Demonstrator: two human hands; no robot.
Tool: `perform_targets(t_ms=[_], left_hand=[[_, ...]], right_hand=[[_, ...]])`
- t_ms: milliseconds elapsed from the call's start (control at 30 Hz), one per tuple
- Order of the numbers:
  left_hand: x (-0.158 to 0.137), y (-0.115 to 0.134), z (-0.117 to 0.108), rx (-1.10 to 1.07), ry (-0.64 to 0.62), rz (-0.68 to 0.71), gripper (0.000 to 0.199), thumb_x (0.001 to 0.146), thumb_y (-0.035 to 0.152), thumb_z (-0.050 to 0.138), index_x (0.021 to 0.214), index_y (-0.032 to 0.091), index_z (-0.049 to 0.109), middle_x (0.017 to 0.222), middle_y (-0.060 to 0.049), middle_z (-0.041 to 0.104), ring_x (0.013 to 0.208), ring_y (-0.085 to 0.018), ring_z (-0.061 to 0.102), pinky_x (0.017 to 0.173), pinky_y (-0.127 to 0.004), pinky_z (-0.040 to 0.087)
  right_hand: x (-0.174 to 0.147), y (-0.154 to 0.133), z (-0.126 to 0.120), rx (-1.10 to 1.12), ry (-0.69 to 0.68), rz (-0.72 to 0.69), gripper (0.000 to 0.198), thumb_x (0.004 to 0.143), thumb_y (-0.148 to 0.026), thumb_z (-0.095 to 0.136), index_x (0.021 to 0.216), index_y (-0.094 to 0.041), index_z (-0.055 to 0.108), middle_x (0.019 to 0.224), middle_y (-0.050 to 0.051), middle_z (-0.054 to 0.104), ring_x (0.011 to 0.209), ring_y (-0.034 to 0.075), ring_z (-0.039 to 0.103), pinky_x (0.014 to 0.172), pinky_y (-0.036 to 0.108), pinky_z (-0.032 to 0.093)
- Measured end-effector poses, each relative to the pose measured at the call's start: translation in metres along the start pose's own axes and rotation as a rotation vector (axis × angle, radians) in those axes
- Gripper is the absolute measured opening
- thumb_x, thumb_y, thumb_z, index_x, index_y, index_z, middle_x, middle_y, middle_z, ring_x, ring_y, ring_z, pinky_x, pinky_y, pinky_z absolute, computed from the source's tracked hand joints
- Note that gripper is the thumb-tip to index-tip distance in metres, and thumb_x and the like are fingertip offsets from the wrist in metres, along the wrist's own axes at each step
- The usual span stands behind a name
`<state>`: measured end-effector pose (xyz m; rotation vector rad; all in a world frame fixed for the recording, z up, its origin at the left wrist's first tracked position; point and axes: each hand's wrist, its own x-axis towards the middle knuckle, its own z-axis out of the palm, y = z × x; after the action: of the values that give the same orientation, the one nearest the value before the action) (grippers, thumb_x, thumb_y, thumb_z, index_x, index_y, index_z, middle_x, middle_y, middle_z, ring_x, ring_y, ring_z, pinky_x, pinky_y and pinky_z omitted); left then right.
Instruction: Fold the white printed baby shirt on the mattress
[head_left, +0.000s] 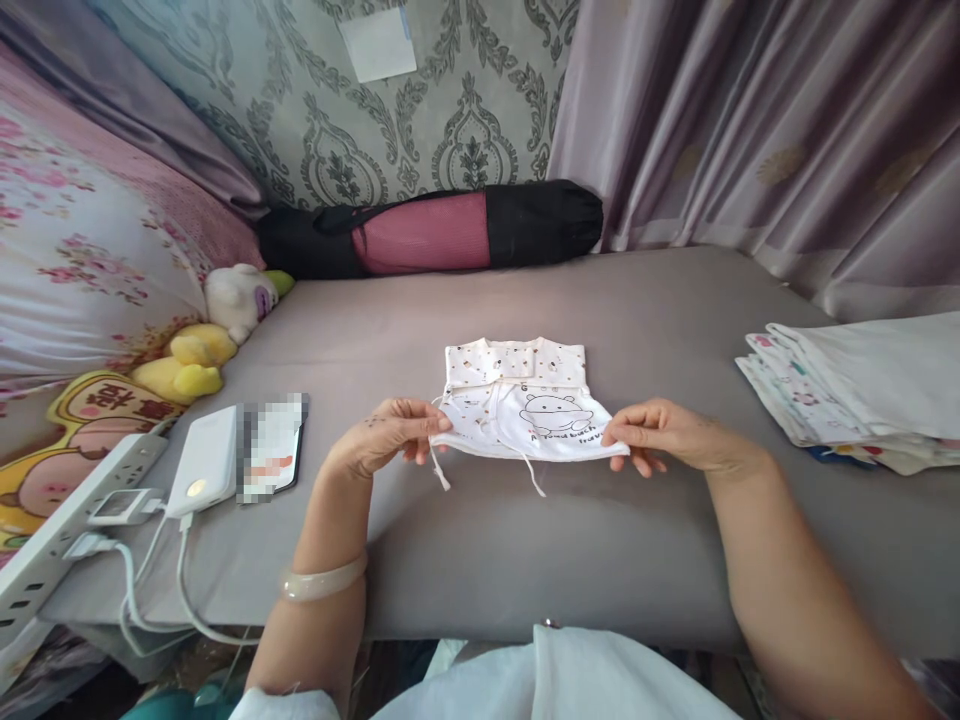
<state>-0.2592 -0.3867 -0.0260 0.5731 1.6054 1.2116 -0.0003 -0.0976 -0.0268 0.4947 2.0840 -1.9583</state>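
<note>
A small white baby shirt (517, 405) with a cartoon animal print and thin tie strings lies on the grey bed sheet (555, 550) in front of me. Its upper part is folded over, showing a speckled pattern. My left hand (394, 435) pinches the lower left corner between thumb and fingers. At the lower right corner, my right hand (656, 435) pinches the hem in the same way. Between both hands the hem is stretched and slightly lifted towards me. Two ties hang below the near edge.
To the right lies a stack of folded cloths (847, 395). On the left are a phone (271, 450), a white power bank (204, 462), a power strip (75, 520) with cables, and plush toys (199, 360). A black and red roll bag (427, 232) lies along the wall.
</note>
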Motion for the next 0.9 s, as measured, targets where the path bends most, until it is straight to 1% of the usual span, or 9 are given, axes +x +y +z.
perform_targets(t_ms=[100,200,300,400,500,567,633,767,900], left_hand=[[0.01,-0.002,0.003,-0.22,0.126,0.073,0.03,0.07,0.039,0.082,0.08,0.013,0.07,0.077,-0.008,0.074,0.051,-0.009,0.062,0.042,-0.015,0.041],[0.019,-0.004,0.009,-0.365,0.204,0.152,0.032,0.076,0.039,0.078,0.092,0.012,0.069,0.096,-0.013,0.075,0.073,-0.015,0.071,0.056,-0.019,0.053],[0.027,-0.006,0.017,-0.424,0.258,0.221,0.033,0.082,0.037,0.073,0.102,0.012,0.067,0.11,-0.015,0.072,0.092,-0.021,0.071,0.073,-0.027,0.058],[0.035,-0.007,0.023,-0.438,0.291,0.268,0.036,0.085,0.04,0.07,0.109,0.013,0.066,0.117,-0.015,0.069,0.104,-0.023,0.067,0.084,-0.031,0.057],[0.045,-0.006,0.026,-0.43,0.305,0.301,0.04,0.084,0.044,0.069,0.11,0.015,0.065,0.121,-0.014,0.066,0.112,-0.024,0.064,0.091,-0.034,0.054],[0.051,-0.004,0.027,-0.414,0.31,0.319,0.042,0.084,0.048,0.068,0.11,0.016,0.064,0.122,-0.013,0.065,0.114,-0.024,0.062,0.095,-0.036,0.052],[0.057,0.0,0.028,-0.386,0.326,0.33,0.043,0.084,0.05,0.067,0.109,0.016,0.063,0.123,-0.014,0.064,0.115,-0.024,0.061,0.097,-0.037,0.052],[0.07,0.007,0.029,-0.343,0.386,0.322,0.041,0.086,0.05,0.065,0.106,0.015,0.061,0.121,-0.015,0.063,0.113,-0.023,0.062,0.096,-0.036,0.052],[0.085,0.009,0.03,-0.341,0.432,0.298,0.038,0.087,0.046,0.065,0.104,0.013,0.06,0.121,-0.017,0.062,0.11,-0.022,0.062,0.093,-0.034,0.053]], right_hand=[[0.008,0.005,-0.002,0.193,0.161,-0.139,0.04,0.081,-0.056,0.073,0.096,-0.019,0.072,0.092,0.01,0.074,0.066,0.014,0.066,0.048,0.02,0.044],[0.019,0.009,0.004,0.293,0.303,-0.278,0.038,0.084,-0.052,0.072,0.11,-0.025,0.07,0.115,0.009,0.07,0.099,0.021,0.068,0.072,0.027,0.054],[0.031,0.01,0.014,0.257,0.38,-0.367,0.041,0.087,-0.05,0.07,0.122,-0.029,0.064,0.132,0.007,0.061,0.126,0.025,0.053,0.1,0.038,0.048],[0.041,0.01,0.024,0.124,0.433,-0.374,0.051,0.089,-0.051,0.066,0.134,-0.031,0.054,0.14,0.006,0.054,0.135,0.025,0.043,0.113,0.045,0.036],[0.049,0.008,0.03,-0.037,0.433,-0.323,0.063,0.092,-0.053,0.06,0.147,-0.031,0.038,0.15,0.008,0.042,0.14,0.026,0.035,0.115,0.047,0.031],[0.054,0.006,0.033,-0.114,0.429,-0.298,0.068,0.093,-0.052,0.056,0.152,-0.031,0.029,0.156,0.008,0.031,0.143,0.026,0.029,0.115,0.048,0.032],[0.06,0.005,0.033,-0.179,0.448,-0.29,0.069,0.094,-0.051,0.053,0.153,-0.031,0.024,0.159,0.008,0.025,0.145,0.027,0.025,0.114,0.048,0.033],[0.074,0.006,0.029,-0.275,0.485,-0.274,0.068,0.095,-0.051,0.049,0.154,-0.031,0.022,0.159,0.008,0.024,0.145,0.027,0.023,0.112,0.046,0.036],[0.087,0.008,0.025,-0.345,0.516,-0.245,0.067,0.097,-0.048,0.045,0.156,-0.028,0.02,0.156,0.011,0.03,0.142,0.028,0.031,0.111,0.046,0.037]])
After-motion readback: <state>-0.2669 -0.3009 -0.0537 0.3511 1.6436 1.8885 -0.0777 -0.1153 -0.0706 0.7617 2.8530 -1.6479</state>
